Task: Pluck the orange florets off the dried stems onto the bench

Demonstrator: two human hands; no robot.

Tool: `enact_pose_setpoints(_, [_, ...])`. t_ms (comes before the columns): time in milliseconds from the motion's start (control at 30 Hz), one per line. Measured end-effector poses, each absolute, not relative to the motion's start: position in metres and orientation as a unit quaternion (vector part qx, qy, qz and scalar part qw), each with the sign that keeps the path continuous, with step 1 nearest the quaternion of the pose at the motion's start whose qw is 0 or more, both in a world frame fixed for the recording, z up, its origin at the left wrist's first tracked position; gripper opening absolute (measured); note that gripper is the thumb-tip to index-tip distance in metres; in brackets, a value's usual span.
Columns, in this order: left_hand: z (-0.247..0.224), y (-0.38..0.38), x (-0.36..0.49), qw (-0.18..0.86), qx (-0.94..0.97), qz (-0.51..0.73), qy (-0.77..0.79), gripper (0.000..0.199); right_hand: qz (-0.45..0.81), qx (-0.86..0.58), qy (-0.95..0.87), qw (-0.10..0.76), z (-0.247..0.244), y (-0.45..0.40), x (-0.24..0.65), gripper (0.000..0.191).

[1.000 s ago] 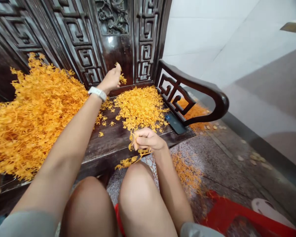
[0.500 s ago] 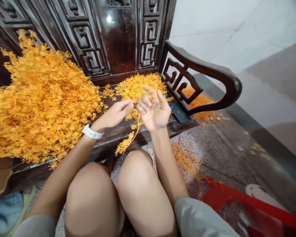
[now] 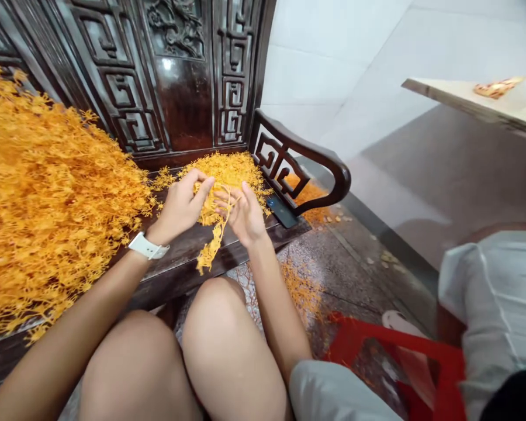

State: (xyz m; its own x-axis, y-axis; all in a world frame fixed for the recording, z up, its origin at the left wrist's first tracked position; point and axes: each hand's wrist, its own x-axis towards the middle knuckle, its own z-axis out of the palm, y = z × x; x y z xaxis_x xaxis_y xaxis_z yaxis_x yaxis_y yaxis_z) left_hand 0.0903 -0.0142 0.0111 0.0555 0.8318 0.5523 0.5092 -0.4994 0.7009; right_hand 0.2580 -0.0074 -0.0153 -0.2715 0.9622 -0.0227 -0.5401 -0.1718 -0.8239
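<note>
A thin yellow sprig (image 3: 211, 245) with small flower-like bits hangs between my hands over the edge of the dark wooden bench. My right hand (image 3: 245, 216), palm turned up, has its fingers curled round the upper stem. My left hand (image 3: 184, 202), with a white watch on the wrist, is just left of it, thumb and fingers bent toward each other at the yellow strands; what lies between its fingertips is too small to make out. Behind both hands lies a low yellow pile (image 3: 228, 166) on the seat. A far larger yellow heap (image 3: 56, 204) rises at the left.
A dark phone (image 3: 281, 211) lies by the curved armrest (image 3: 324, 161). Orange bits (image 3: 302, 286) litter the floor. A red stool (image 3: 359, 336) stands at lower right, beside a person's light clothing (image 3: 504, 292). A pale tabletop (image 3: 460, 96) juts in at upper right.
The view has swung right, bringing in the tabletop and the other person's clothing. My left hand has turned and its fingers have bent; my right hand's raised fingers have lowered. The sprig still hangs between them.
</note>
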Motion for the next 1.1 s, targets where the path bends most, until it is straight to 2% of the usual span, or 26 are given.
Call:
enact_pose_setpoints(100, [0.015, -0.01, 0.097, 0.15, 0.697, 0.506, 0.486, 0.032, 0.679, -0.297, -0.411, 0.531, -0.023, -0.01, 0.246, 0.05])
enact_pose_setpoints(233, [0.013, -0.007, 0.094, 0.164, 0.691, 0.511, 0.485, 0.045, 0.624, -0.303, -0.427, 0.58, -0.024, -0.01, 0.238, 0.041])
enact_pose_setpoints(333, [0.005, -0.005, 0.088, 0.221, 0.686, 0.522, 0.457, 0.052, 0.658, -0.274, -0.407, 0.572, -0.026, -0.009, 0.238, 0.042])
enact_pose_setpoints(567, [-0.014, -0.002, 0.078, 0.384, 0.617, 0.558, 0.4, 0.045, 0.68, -0.267, -0.358, 0.581, -0.036, -0.007, 0.233, 0.038])
enact_pose_setpoints(633, [-0.018, -0.002, 0.076, 0.402, 0.612, 0.554, 0.396, 0.044, 0.684, -0.254, -0.349, 0.588, -0.038, -0.008, 0.231, 0.039])
enact_pose_setpoints(800, [-0.029, 0.0, 0.077, 0.32, 0.621, 0.583, 0.414, 0.039, 0.703, -0.256, -0.339, 0.57, -0.042, -0.01, 0.22, 0.041])
enact_pose_setpoints(933, [-0.031, -0.001, 0.079, 0.224, 0.655, 0.568, 0.444, 0.034, 0.712, -0.286, -0.321, 0.556, -0.044, -0.011, 0.212, 0.028])
enact_pose_setpoints(1100, [-0.023, -0.006, 0.076, 0.117, 0.695, 0.546, 0.453, 0.04, 0.75, -0.254, -0.305, 0.53, -0.044, -0.014, 0.209, 0.03])
